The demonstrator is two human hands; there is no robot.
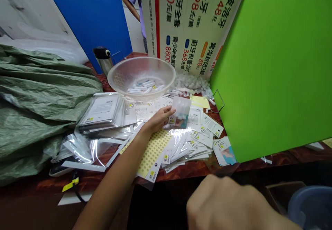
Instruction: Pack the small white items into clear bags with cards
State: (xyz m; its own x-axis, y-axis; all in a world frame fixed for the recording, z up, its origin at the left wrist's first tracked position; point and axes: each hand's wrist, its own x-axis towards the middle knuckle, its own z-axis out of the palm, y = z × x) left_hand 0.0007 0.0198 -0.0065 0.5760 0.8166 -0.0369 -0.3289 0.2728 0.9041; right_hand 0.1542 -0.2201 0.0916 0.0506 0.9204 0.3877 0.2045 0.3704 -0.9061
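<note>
My left hand [164,116] reaches over the middle of the table, thumb and fingers closed on the edge of a translucent plastic packet [181,106]. A teal and white printed part shows at the packet's lower end. Under my left forearm lies a sheet of small round yellow stickers [154,149]. Several white printed cards [190,147] with yellow labels are spread beside and below the packet. My right hand [228,202] is close to the camera, below the table edge, curled into a blurred fist. Its fingertips, and anything in them, are hidden.
A translucent basin [142,62] holds small white pieces, with more white pieces [194,83] piled behind. Stacked sleeves [102,109] lie left. A green board [275,67] borders the right, a steel flask [103,59] stands back left, and a blue bucket [311,193] is below right.
</note>
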